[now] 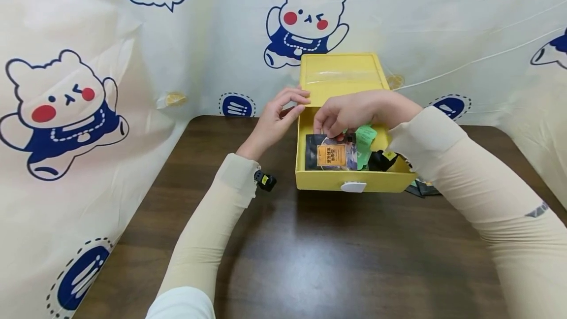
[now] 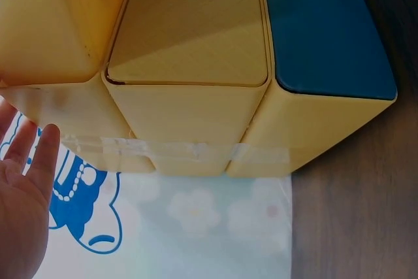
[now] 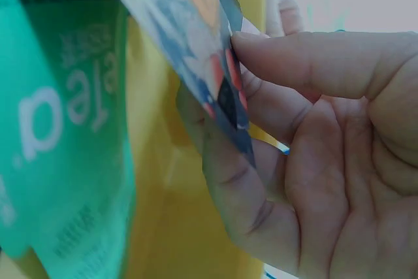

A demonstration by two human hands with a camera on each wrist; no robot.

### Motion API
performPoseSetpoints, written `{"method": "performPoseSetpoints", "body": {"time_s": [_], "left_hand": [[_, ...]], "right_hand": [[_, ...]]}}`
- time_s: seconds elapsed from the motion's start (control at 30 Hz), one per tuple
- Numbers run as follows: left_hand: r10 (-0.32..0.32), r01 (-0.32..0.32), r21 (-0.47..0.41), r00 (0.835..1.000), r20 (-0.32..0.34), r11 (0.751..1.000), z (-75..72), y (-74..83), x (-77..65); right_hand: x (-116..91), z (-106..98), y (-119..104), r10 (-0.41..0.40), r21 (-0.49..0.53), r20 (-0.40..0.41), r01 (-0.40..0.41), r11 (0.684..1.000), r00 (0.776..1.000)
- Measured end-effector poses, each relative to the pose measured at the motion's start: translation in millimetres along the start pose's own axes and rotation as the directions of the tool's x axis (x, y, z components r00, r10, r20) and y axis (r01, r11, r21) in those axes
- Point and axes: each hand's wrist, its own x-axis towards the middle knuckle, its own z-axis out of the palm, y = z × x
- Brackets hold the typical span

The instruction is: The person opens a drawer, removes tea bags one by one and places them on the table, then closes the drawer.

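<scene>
My right hand [image 1: 350, 112] reaches into a pulled-out yellow drawer [image 1: 274, 181] of a small drawer unit [image 1: 341, 75]. Its thumb and fingers pinch the edge of a dark sachet [image 1: 330, 154] with an orange label. In the right wrist view the sachet [image 3: 196, 50] tilts between thumb and fingers. Beside it lies a green sachet [image 3: 72, 129] with "Tea" lettering, and a black packet [image 1: 381, 160] sits farther right. My left hand [image 1: 281, 114] is at the unit's left side, fingertips by its top edge; in the left wrist view its fingers look extended.
Below the pulled-out drawer are a closed yellow drawer front [image 2: 189, 31] and a blue-green one [image 2: 333, 37]. Dark packets [image 1: 423, 188] lie on the brown table [image 1: 283, 260] to the right of the unit. A printed cloth [image 1: 221, 38] hangs behind.
</scene>
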Motion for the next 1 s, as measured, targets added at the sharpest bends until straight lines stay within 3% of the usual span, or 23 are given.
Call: {"method": "performPoseSetpoints", "body": {"time_s": [0.37, 0.63, 0.87, 1.0], "left_hand": [[0.009, -0.009, 0.004, 1.0, -0.009, 1.0, -0.7, -0.8, -3.3], [0.009, -0.009, 0.013, 1.0, -0.005, 1.0, 1.3, -2.2, -1.7], [0.013, -0.013, 0.012, 1.0, -0.014, 1.0, 0.5, -1.8, -0.4], [0.017, -0.017, 0.01, 1.0, -0.01, 1.0, 1.2, -0.5, 0.5]], "right_hand": [[-35.8, -17.4, 4.2, -0.01, 0.019, -0.112, 0.012, 1.0, 0.994], [-80.5, -32.4, 22.8, 0.069, 0.083, -0.271, -0.049, 0.995, 0.96], [-121.1, -44.8, 67.2, 0.082, 0.117, -0.369, -0.041, 0.992, 0.926], [-142.9, -46.5, 104.0, 0.162, 0.16, -0.431, -0.102, 0.982, 0.888]]}}
